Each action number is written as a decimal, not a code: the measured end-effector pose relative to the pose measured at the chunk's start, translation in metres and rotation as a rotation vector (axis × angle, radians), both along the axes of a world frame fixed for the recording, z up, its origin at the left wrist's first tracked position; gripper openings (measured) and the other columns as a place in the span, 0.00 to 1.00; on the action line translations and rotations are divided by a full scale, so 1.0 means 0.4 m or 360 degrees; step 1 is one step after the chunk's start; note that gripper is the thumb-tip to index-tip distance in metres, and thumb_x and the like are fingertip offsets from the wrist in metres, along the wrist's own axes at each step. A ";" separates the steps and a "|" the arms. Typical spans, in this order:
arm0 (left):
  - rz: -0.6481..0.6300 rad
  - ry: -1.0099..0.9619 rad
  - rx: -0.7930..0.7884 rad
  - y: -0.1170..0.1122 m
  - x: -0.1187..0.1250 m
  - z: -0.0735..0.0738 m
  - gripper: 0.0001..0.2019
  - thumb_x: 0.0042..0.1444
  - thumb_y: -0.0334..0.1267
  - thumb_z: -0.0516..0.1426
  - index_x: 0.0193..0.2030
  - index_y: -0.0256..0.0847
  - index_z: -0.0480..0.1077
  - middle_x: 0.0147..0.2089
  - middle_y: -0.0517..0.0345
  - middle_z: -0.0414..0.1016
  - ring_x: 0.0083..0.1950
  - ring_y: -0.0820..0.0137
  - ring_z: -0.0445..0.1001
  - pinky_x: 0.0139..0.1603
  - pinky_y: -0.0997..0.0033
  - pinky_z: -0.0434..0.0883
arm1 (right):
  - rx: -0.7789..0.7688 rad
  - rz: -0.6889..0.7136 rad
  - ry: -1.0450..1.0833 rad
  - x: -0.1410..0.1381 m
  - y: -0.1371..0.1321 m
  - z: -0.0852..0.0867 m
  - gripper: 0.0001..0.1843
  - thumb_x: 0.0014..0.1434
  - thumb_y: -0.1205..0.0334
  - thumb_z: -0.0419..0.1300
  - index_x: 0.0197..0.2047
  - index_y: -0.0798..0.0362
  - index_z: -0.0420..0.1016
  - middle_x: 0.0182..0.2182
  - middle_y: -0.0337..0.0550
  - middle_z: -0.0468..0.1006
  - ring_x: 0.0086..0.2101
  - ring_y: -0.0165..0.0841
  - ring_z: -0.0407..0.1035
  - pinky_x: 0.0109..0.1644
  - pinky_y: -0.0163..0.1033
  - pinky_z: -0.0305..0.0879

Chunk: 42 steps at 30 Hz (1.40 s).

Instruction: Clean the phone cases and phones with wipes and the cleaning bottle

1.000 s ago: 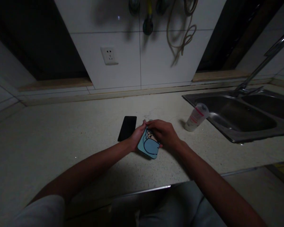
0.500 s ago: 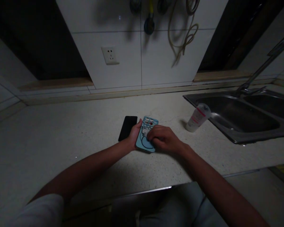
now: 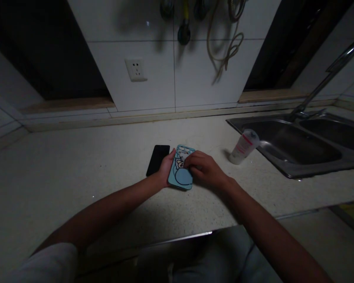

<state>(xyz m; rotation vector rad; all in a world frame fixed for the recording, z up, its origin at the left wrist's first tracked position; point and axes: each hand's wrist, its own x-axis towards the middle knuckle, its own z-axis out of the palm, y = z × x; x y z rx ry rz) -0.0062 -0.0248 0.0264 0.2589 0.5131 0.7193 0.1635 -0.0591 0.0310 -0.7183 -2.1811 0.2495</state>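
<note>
My left hand (image 3: 165, 169) is closed around the left side of a light blue phone case (image 3: 183, 177) with a cartoon print, holding it tilted above the counter. Whether a phone sits inside the case, I cannot tell. The fingers of my right hand (image 3: 203, 167) are pinched together over the upper part of the case. A small pale piece (image 3: 183, 154) shows at their tips, lying against the printed surface; its kind is too blurred to make out. Just left of my left hand, a black smartphone (image 3: 157, 159) lies flat, screen up.
A clear plastic cup (image 3: 244, 147) with red print leans at the right, beside the steel double sink (image 3: 289, 169) and its faucet (image 3: 318, 88). The pale countertop (image 3: 106, 157) runs along a tiled wall with a socket (image 3: 135, 70) and a hanging cord (image 3: 228, 55).
My right fingers and the pale piece have shifted upward on the case, uncovering more of the cartoon face. My left hand keeps its hold. The whole view has shifted slightly.
</note>
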 end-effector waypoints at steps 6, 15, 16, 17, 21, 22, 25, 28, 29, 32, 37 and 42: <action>-0.0092 -0.0081 0.0073 -0.003 0.001 -0.011 0.29 0.68 0.51 0.43 0.56 0.27 0.72 0.46 0.38 0.81 0.45 0.55 0.80 0.55 0.56 0.71 | -0.0141 0.0508 0.0087 -0.045 -0.032 0.005 0.12 0.62 0.72 0.54 0.41 0.53 0.78 0.39 0.49 0.82 0.42 0.36 0.75 0.50 0.44 0.71; -0.0170 -0.0091 0.0049 -0.006 -0.002 -0.009 0.34 0.68 0.55 0.41 0.60 0.23 0.68 0.48 0.33 0.80 0.49 0.52 0.80 0.58 0.52 0.69 | -0.0582 0.0678 0.0197 -0.034 -0.037 0.020 0.10 0.61 0.71 0.57 0.40 0.54 0.81 0.38 0.48 0.84 0.41 0.35 0.77 0.51 0.43 0.71; -0.0158 -0.0107 0.0025 -0.005 -0.001 -0.009 0.34 0.68 0.54 0.41 0.60 0.23 0.68 0.49 0.33 0.79 0.50 0.52 0.80 0.58 0.51 0.69 | -0.0678 0.0676 0.0165 -0.025 -0.037 0.025 0.10 0.60 0.70 0.58 0.39 0.54 0.81 0.38 0.47 0.84 0.41 0.34 0.78 0.51 0.44 0.70; -0.0150 -0.0121 0.0002 -0.003 -0.001 -0.008 0.34 0.68 0.54 0.40 0.61 0.23 0.68 0.49 0.33 0.79 0.50 0.52 0.80 0.58 0.51 0.69 | -0.0768 0.0666 0.0129 -0.016 -0.036 0.029 0.10 0.60 0.70 0.58 0.38 0.54 0.81 0.37 0.47 0.84 0.40 0.34 0.78 0.51 0.44 0.70; -0.0147 -0.0165 -0.0044 0.000 -0.001 -0.011 0.34 0.68 0.54 0.41 0.61 0.23 0.68 0.50 0.33 0.79 0.49 0.52 0.80 0.57 0.52 0.70 | -0.1012 0.0572 0.0046 0.004 -0.037 0.039 0.08 0.58 0.67 0.60 0.36 0.54 0.82 0.36 0.45 0.84 0.41 0.36 0.77 0.51 0.46 0.69; -0.0141 -0.0175 -0.0045 0.000 -0.002 -0.011 0.34 0.68 0.54 0.41 0.61 0.24 0.68 0.50 0.34 0.79 0.49 0.53 0.80 0.57 0.53 0.70 | -0.1036 0.0559 0.0041 0.006 -0.037 0.039 0.08 0.58 0.66 0.60 0.35 0.54 0.82 0.35 0.44 0.84 0.41 0.36 0.77 0.52 0.46 0.69; -0.0126 -0.0196 -0.0037 -0.002 -0.001 -0.008 0.33 0.68 0.53 0.41 0.61 0.25 0.69 0.49 0.35 0.80 0.48 0.54 0.80 0.56 0.53 0.71 | -0.1015 0.0493 0.0027 0.007 -0.032 0.034 0.08 0.59 0.65 0.60 0.34 0.53 0.82 0.34 0.43 0.84 0.38 0.35 0.77 0.53 0.47 0.68; -0.0080 -0.0147 -0.0028 -0.005 0.000 0.002 0.31 0.69 0.51 0.40 0.59 0.27 0.70 0.47 0.37 0.81 0.46 0.54 0.80 0.53 0.52 0.72 | -0.0840 0.0308 0.0077 0.015 -0.016 0.024 0.10 0.60 0.66 0.57 0.38 0.52 0.82 0.36 0.44 0.84 0.39 0.35 0.77 0.52 0.47 0.69; -0.0061 -0.0120 -0.0026 -0.006 0.001 0.006 0.30 0.69 0.50 0.40 0.59 0.28 0.71 0.46 0.38 0.81 0.45 0.55 0.81 0.52 0.53 0.73 | -0.0744 0.0226 0.0095 0.019 -0.009 0.021 0.12 0.59 0.68 0.56 0.39 0.52 0.81 0.38 0.44 0.84 0.40 0.35 0.77 0.51 0.46 0.70; -0.0045 -0.0055 -0.0014 -0.010 0.001 0.016 0.29 0.70 0.48 0.40 0.57 0.29 0.71 0.43 0.41 0.81 0.42 0.57 0.81 0.51 0.53 0.74 | -0.0450 -0.0039 0.0065 0.032 0.010 0.011 0.15 0.55 0.73 0.55 0.40 0.50 0.80 0.40 0.45 0.83 0.42 0.37 0.75 0.50 0.45 0.70; -0.0143 -0.0058 0.0015 -0.016 -0.002 0.022 0.28 0.70 0.50 0.40 0.56 0.32 0.72 0.42 0.42 0.82 0.40 0.58 0.81 0.48 0.51 0.75 | -0.0212 -0.0317 0.0049 0.033 0.023 -0.006 0.15 0.55 0.75 0.54 0.38 0.50 0.79 0.38 0.45 0.82 0.41 0.38 0.74 0.47 0.45 0.70; -0.0220 -0.0139 0.0015 -0.016 -0.004 0.018 0.27 0.70 0.51 0.41 0.57 0.34 0.72 0.43 0.42 0.81 0.39 0.58 0.81 0.48 0.48 0.75 | -0.0210 -0.0429 0.0098 0.024 0.020 -0.013 0.16 0.56 0.75 0.54 0.40 0.50 0.78 0.38 0.46 0.80 0.39 0.37 0.72 0.45 0.44 0.68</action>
